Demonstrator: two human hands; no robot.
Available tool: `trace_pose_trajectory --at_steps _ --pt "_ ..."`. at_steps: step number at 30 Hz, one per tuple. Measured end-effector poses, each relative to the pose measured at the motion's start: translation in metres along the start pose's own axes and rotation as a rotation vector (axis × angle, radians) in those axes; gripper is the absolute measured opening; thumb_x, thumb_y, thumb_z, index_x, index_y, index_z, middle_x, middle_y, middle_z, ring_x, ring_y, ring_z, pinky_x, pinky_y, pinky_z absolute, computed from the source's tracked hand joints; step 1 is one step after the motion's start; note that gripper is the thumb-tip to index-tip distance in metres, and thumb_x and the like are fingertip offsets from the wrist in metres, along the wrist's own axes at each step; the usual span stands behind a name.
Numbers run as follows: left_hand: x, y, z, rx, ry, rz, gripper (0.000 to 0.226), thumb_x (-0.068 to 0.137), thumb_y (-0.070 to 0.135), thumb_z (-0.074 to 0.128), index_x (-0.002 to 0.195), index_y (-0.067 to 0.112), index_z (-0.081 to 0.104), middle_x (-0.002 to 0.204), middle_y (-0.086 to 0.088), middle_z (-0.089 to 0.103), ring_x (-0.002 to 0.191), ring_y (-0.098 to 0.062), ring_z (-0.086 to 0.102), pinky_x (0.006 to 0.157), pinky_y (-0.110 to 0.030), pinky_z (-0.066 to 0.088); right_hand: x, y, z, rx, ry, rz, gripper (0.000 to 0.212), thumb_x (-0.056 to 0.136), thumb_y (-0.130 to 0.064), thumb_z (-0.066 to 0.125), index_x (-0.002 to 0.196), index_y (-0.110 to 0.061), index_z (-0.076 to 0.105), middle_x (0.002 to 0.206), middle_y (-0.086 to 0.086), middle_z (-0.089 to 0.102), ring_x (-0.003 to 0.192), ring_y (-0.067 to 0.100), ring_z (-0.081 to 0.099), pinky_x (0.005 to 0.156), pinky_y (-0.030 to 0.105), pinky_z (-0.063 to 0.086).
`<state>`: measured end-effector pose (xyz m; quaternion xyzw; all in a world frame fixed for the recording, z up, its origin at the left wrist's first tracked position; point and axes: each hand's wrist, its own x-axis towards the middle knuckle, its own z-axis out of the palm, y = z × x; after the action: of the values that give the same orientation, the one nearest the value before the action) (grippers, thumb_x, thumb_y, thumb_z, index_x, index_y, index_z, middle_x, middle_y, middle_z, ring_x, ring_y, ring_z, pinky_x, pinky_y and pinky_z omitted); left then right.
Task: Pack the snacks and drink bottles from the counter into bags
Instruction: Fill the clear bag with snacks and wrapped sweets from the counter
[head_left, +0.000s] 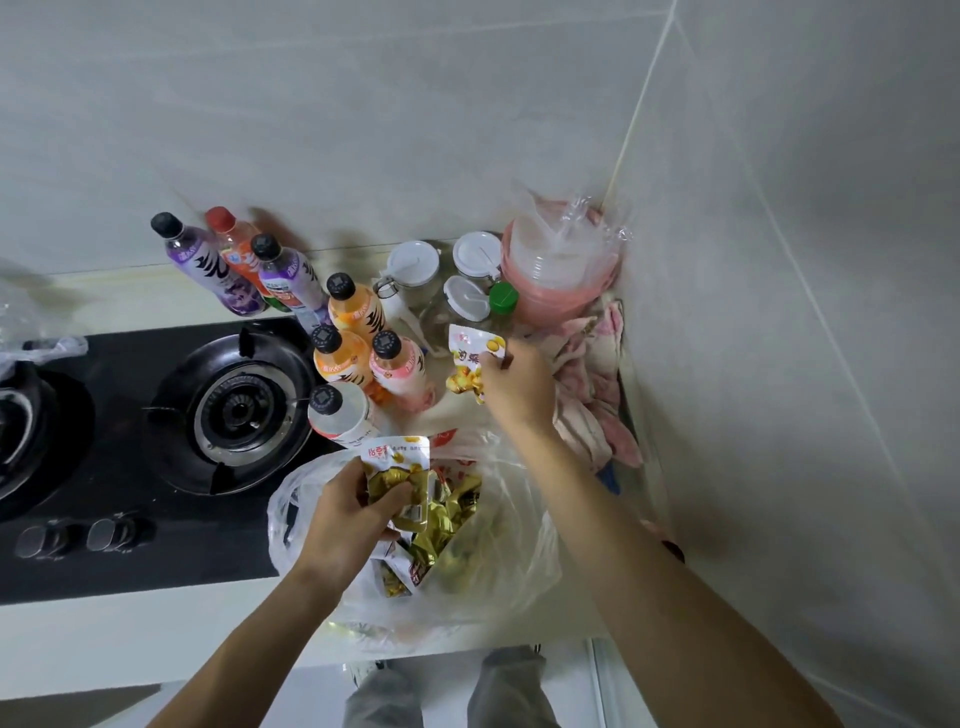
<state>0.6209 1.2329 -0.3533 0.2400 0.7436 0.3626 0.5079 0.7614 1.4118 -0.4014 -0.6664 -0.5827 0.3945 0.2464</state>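
Observation:
A clear plastic bag (498, 561) lies open on the counter near its front edge, holding several gold and white snack packets (447, 525). My left hand (348, 525) grips a white and gold snack packet (397, 460) over the bag's mouth. Farther back, my right hand (517, 384) pinches another snack packet (470, 358) just above the counter. Several drink bottles (358, 343) with black caps stand upright between the stove and my right hand, in purple, orange, pink and clear.
A black gas stove (228, 410) fills the left of the counter, with knobs (83, 535) at its front. Glass jars with white lids (441, 275), a pink bowl stack (561, 270) and a pink cloth (592, 384) crowd the right corner by the tiled wall. Another plastic bag (31, 332) is at far left.

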Motion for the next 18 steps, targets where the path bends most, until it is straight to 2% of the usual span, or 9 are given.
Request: trace_pose_trajectory --at_steps 2,4,7,9,11,14,18 --pt "-0.002 -0.001 0.0 0.005 0.011 0.002 0.021 0.093 0.001 0.069 0.111 0.013 0.065 0.095 -0.01 0.077 0.076 -0.021 0.076 0.052 -0.022 0.055 -0.026 0.004 -0.015 0.038 0.068 -0.013 0.028 0.096 -0.024 0.059 0.072 -0.012 0.051 0.069 0.002 0.058 0.063 0.019 0.053 0.055 0.034 0.037" --pt "-0.003 -0.004 -0.002 0.021 0.027 0.005 0.023 0.092 0.002 0.071 0.111 0.013 0.065 0.094 -0.01 0.076 0.075 -0.02 0.076 0.053 -0.023 0.054 -0.052 0.009 -0.026 0.064 0.067 -0.022 0.028 0.096 -0.026 0.059 0.074 -0.012 0.051 0.071 0.001 0.057 0.064 0.018 0.05 0.056 0.033 0.034" --pt "-0.005 -0.013 -0.007 0.142 0.036 0.029 0.024 0.087 0.009 0.077 0.107 0.013 0.063 0.088 -0.007 0.077 0.072 -0.016 0.074 0.053 -0.024 0.053 -0.089 0.019 -0.035 0.02 -0.059 -0.052 0.025 0.099 -0.031 0.059 0.085 -0.011 0.058 0.072 0.004 0.058 0.063 0.013 0.051 0.056 0.031 0.036" --pt "-0.008 -0.019 -0.009 0.233 0.041 0.049 0.026 0.085 0.013 0.08 0.103 0.017 0.063 0.087 -0.003 0.077 0.07 -0.011 0.072 0.053 -0.02 0.05 -0.109 0.026 -0.035 -0.025 -0.133 -0.096 0.028 0.099 -0.029 0.059 0.079 -0.01 0.053 0.067 0.007 0.054 0.058 0.013 0.045 0.055 0.033 0.035" --pt "-0.009 -0.027 -0.01 0.335 0.044 0.055 0.028 0.083 0.017 0.083 0.1 0.021 0.061 0.088 0.0 0.076 0.073 -0.012 0.072 0.055 -0.019 0.05 -0.123 0.032 -0.032 -0.135 -0.212 -0.136 0.025 0.098 -0.027 0.059 0.079 -0.017 0.046 0.063 -0.002 0.047 0.056 0.011 0.043 0.053 0.03 0.033" --pt "-0.006 -0.039 -0.012 0.533 0.064 0.063 0.035 0.078 0.025 0.086 0.098 0.021 0.058 0.084 0.004 0.072 0.074 -0.014 0.069 0.058 -0.024 0.05 -0.132 0.037 -0.02 -0.292 -0.277 -0.197 0.015 0.097 -0.03 0.059 0.089 -0.02 0.051 0.067 -0.006 0.048 0.065 0.018 0.053 0.056 0.033 0.039" --pt "0.0 -0.047 -0.014 0.674 0.071 0.062 0.04 0.076 0.033 0.086 0.102 0.02 0.059 0.089 0.002 0.07 0.081 -0.019 0.066 0.067 -0.035 0.056 -0.132 0.037 -0.008 -0.444 -0.292 -0.287 0.016 0.097 -0.032 0.063 0.094 -0.017 0.059 0.075 -0.005 0.055 0.075 0.023 0.06 0.061 0.032 0.036"
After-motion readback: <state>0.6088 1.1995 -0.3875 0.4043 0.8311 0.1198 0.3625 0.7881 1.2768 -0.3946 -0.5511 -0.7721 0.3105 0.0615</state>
